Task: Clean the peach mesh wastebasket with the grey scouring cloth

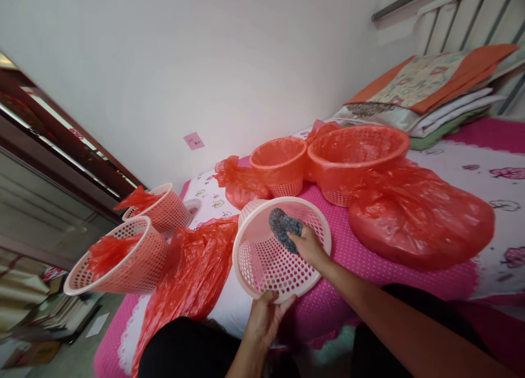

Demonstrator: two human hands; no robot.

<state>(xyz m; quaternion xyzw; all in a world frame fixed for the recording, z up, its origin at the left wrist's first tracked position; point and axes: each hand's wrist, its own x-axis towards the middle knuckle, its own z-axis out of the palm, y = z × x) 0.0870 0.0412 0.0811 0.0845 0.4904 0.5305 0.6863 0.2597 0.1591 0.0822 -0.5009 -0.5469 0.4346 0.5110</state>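
A pale pink perforated plastic basket is tilted with its mouth facing me. My left hand is closed on its lower rim. In my right hand is a grey speckled cloth, folded or bunched, held inside the basket's mouth. From this angle I cannot tell whether the cloth touches the basket wall. A loose red plastic bag lies spread out just left of the basket.
Two pink baskets with red bags inside, one nearer and one behind, stand left. Beyond are a small bag-lined basket, a larger one and a puffed red bag. Folded bedding lies at the back right.
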